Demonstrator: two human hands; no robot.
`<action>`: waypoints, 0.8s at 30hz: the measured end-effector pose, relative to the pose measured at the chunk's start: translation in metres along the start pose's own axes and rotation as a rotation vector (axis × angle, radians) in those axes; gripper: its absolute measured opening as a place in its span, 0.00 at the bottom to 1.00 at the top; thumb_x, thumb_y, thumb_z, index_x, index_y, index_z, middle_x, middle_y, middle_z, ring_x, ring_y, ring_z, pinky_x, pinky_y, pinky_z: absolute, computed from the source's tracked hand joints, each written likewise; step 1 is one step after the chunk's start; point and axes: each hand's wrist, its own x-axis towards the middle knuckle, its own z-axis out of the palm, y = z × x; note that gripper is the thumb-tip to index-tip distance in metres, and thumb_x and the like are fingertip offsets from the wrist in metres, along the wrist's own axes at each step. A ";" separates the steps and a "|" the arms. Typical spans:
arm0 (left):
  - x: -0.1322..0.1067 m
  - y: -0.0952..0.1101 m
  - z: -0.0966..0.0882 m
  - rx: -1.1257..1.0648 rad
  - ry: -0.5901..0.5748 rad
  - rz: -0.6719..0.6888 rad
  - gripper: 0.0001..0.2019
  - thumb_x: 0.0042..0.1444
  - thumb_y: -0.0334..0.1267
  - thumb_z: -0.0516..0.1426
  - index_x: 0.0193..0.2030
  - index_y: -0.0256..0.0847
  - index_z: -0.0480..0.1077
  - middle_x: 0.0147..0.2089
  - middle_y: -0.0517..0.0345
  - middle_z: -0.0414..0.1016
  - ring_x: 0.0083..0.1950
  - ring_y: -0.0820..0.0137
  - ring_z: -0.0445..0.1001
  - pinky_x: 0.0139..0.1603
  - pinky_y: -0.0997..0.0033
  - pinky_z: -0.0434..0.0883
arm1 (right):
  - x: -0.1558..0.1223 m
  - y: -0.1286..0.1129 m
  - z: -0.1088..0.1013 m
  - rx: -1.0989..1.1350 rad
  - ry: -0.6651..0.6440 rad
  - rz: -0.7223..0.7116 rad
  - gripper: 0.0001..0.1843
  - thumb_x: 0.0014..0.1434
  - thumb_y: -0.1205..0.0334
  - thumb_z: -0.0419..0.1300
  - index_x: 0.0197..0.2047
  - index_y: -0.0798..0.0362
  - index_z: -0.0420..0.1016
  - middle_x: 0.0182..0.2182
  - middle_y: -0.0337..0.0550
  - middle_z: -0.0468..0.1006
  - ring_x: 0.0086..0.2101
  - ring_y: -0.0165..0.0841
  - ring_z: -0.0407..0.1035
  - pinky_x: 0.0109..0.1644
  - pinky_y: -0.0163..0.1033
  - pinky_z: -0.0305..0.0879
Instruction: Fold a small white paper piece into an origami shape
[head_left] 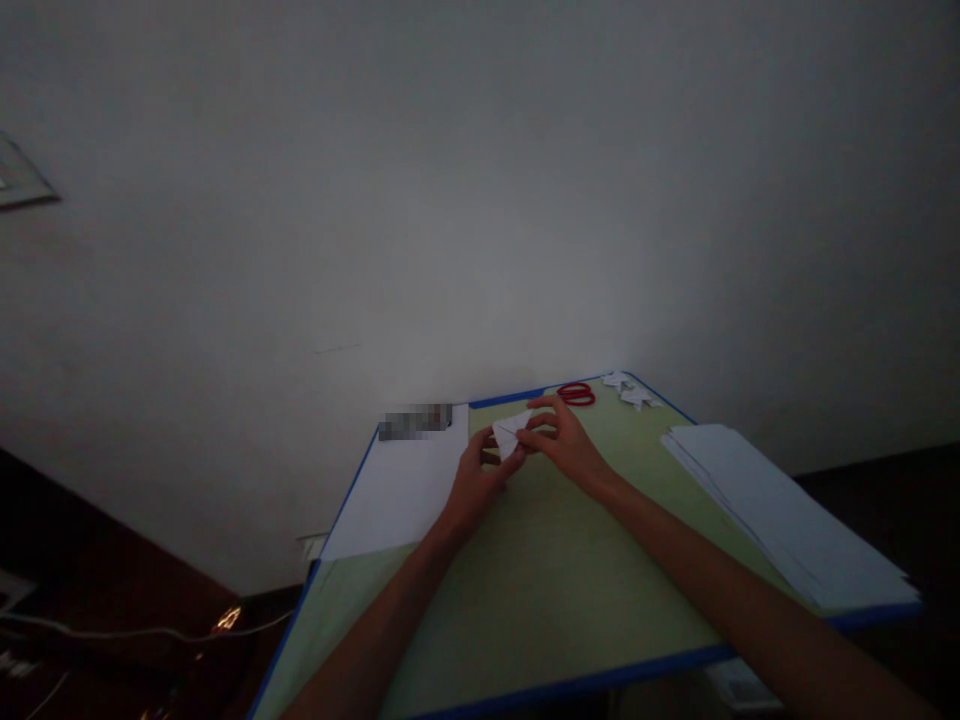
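Note:
Between my two hands, above the table, is a small folded piece of white paper (508,434) with crease lines and a roughly triangular outline. My left hand (478,475) grips its lower left side between thumb and fingers. From the right, my right hand (561,437) pinches the paper's edge with its thumb and fingertips. Just beyond my right hand lies a pair of scissors with red handles (576,394); their blades are hidden. Several small folded paper pieces (636,397) rest at the far right corner.
The light green table (540,620) has a blue edge and stands against a grey wall (480,200). A stack of white paper (780,515) lies along its right side. On the left, a white sheet (390,500) sits under a blurred-out object (415,422). A cable (150,632) runs at lower left.

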 end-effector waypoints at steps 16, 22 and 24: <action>0.002 -0.001 -0.003 0.075 0.030 0.026 0.22 0.54 0.47 0.62 0.52 0.35 0.74 0.37 0.52 0.77 0.31 0.70 0.71 0.23 0.76 0.68 | 0.004 0.005 -0.009 -0.328 -0.033 -0.116 0.18 0.55 0.60 0.62 0.49 0.54 0.79 0.30 0.41 0.78 0.30 0.32 0.72 0.37 0.39 0.70; 0.002 -0.007 -0.002 0.135 0.041 -0.019 0.22 0.56 0.55 0.59 0.43 0.35 0.73 0.33 0.53 0.75 0.29 0.69 0.71 0.22 0.74 0.67 | 0.004 0.009 -0.009 -0.382 -0.010 -0.210 0.17 0.57 0.58 0.62 0.50 0.51 0.80 0.42 0.46 0.76 0.34 0.32 0.73 0.39 0.39 0.71; 0.002 -0.007 -0.002 0.159 0.046 -0.037 0.22 0.57 0.56 0.58 0.41 0.36 0.73 0.32 0.52 0.75 0.27 0.70 0.70 0.23 0.73 0.67 | 0.004 0.008 -0.008 -0.383 -0.004 -0.220 0.16 0.58 0.58 0.62 0.49 0.50 0.80 0.43 0.46 0.75 0.35 0.32 0.73 0.39 0.39 0.72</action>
